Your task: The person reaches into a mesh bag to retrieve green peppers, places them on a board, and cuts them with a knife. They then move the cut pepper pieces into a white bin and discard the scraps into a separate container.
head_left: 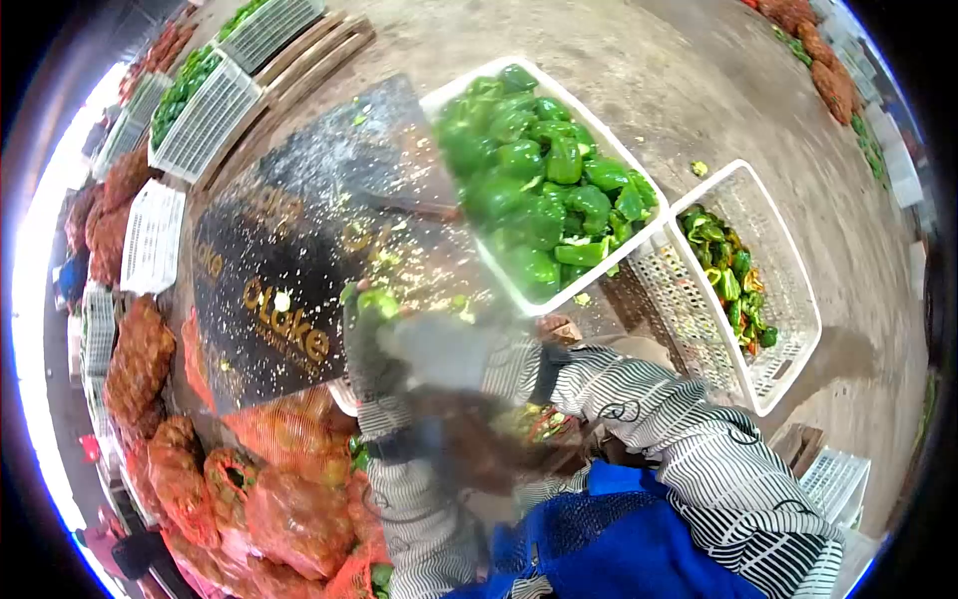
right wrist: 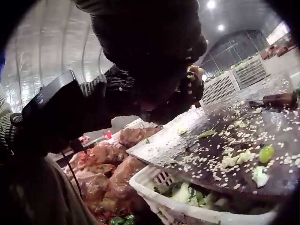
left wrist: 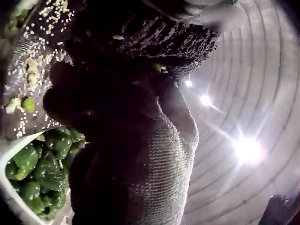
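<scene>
Both hands wear gloves and come together over the near edge of a dark, seed-strewn board [head_left: 319, 250]. My left hand [head_left: 374, 349] holds a bright green pepper [head_left: 377, 302], blurred at the fingertips. Close against it from the right is my right hand [head_left: 439, 349], smeared by motion. In the right wrist view the right hand [right wrist: 150, 51] is a dark shape, with pale green bits at its curled fingers; I cannot tell what it grips. Shadow covers much of the left hand [left wrist: 117, 117] in the left wrist view. A knife with a brown handle [right wrist: 280, 100] lies on the board.
A white crate [head_left: 514, 295] of green peppers stands right of the board, beside a second crate [head_left: 773, 384] with pepper scraps. Another crate [right wrist: 187, 213] sits under the board's edge. Red mesh sacks [head_left: 299, 509] crowd the left. Pepper cores and a green piece [right wrist: 266, 153] dot the board.
</scene>
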